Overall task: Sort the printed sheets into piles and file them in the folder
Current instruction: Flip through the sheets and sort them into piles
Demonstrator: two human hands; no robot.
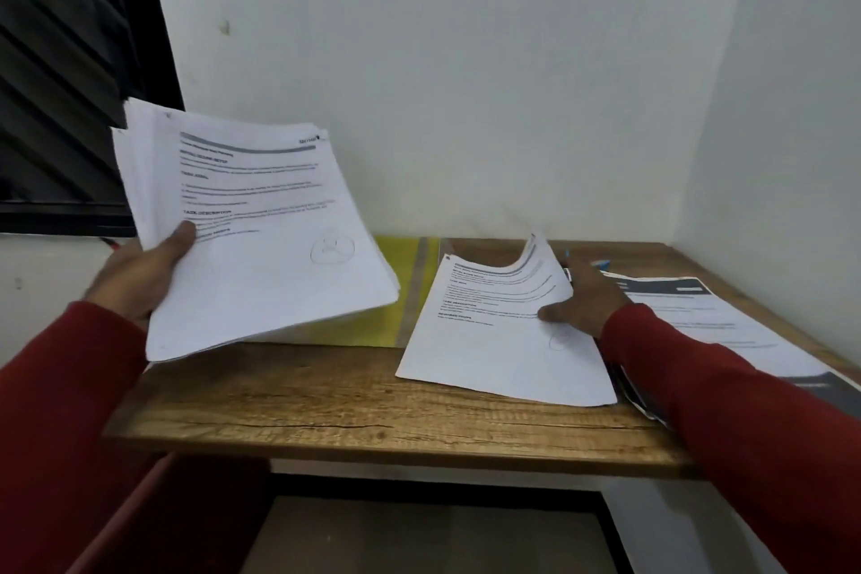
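My left hand (140, 270) holds a thick stack of printed sheets (261, 238) up over the left part of the wooden table (354, 405), thumb on the top page. Under that stack lies a yellow folder (396, 294), partly hidden. In the middle of the table a small pile of white printed sheets (503, 350) lies flat, and my right hand (582, 298) grips its right edge, which curls upward, thumb on top. Another pile of sheets with dark headers (699, 317) lies to the right, partly under my right sleeve.
White walls close in behind and on the right of the table. A dark window frame (70, 107) is at the left. A blue pen (601, 265) peeks out behind my right hand. The table's front edge runs near my arms.
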